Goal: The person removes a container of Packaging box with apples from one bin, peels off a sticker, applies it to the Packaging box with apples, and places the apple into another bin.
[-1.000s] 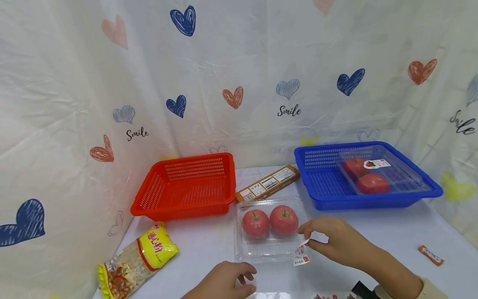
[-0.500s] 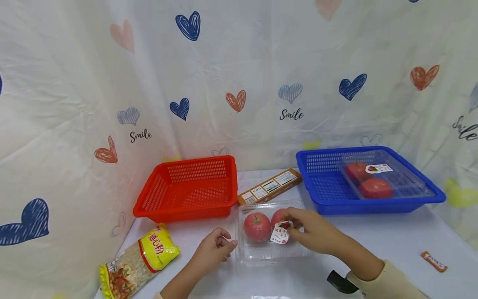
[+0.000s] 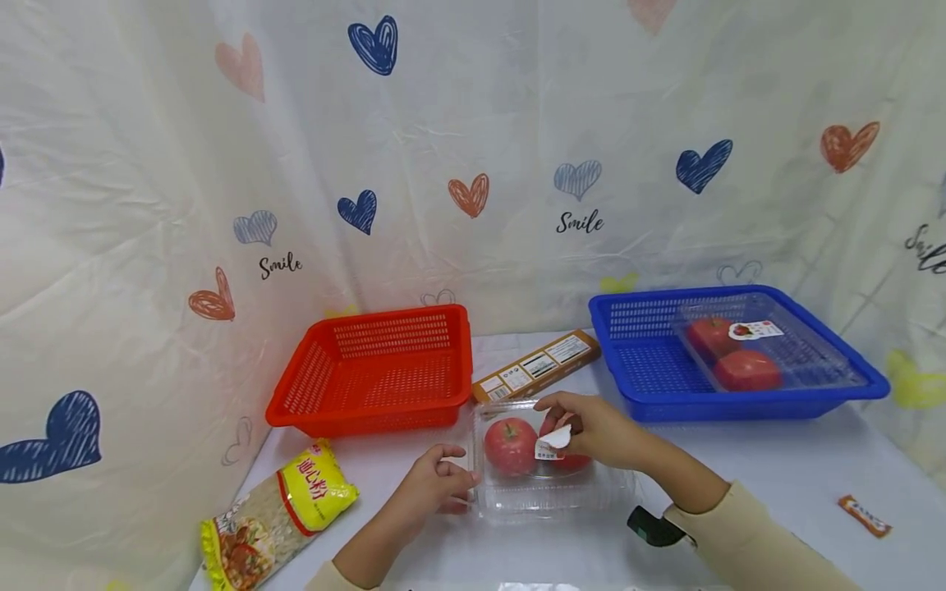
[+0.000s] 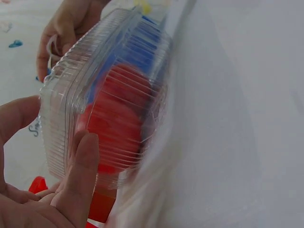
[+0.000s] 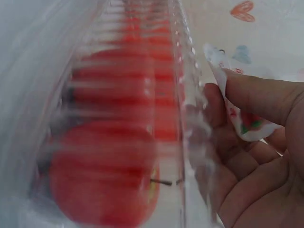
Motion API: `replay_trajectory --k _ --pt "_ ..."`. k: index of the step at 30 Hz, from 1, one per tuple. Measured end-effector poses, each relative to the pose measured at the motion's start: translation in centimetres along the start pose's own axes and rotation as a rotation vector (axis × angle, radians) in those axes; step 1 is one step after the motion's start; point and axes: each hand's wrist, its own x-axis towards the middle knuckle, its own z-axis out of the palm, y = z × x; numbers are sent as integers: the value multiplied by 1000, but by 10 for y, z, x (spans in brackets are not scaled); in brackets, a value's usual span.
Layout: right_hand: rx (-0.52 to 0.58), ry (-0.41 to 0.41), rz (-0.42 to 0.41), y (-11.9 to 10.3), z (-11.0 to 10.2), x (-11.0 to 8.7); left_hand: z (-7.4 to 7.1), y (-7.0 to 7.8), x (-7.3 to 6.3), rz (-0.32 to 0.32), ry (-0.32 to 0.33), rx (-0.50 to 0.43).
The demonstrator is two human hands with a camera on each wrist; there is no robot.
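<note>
A clear plastic clamshell box (image 3: 517, 497) with two red apples (image 3: 510, 447) inside stands on the table in the head view. Over its lid my right hand (image 3: 597, 428) pinches a white printed sticker (image 3: 551, 444), which bends between thumb and fingers and partly covers the right apple. At the box's left side my left hand (image 3: 436, 481) is spread, thumb and fingers at the edge. The left wrist view shows that thumb (image 4: 85, 154) against the ribbed wall. In the right wrist view the sticker (image 5: 249, 123) curls under the thumb, close beside the lid.
A red basket (image 3: 369, 417) stands behind at left, and a blue basket (image 3: 643, 404) at right holds a similar labelled box of apples (image 3: 748, 371). A long brown carton (image 3: 535, 366) lies between them. A yellow food bag (image 3: 281, 513) is at left, a small orange packet (image 3: 865, 515) at right.
My right hand has brought the sticker from the box's right front corner to over its lid. My left hand has moved up from the front to the box's left side.
</note>
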Motion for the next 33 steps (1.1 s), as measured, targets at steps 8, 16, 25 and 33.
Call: replay_trajectory --k 8,16,25,33 --pt "-70 -17 7 -1 2 4 0 4 4 -26 10 -26" --pt "-138 1 2 4 8 3 1 3 4 -22 0 -38" --pt "-166 -7 -68 3 16 1 1 2 2 -30 3 -43" --pt "-279 49 -150 7 22 -2 1 -2 4 -30 2 -63"
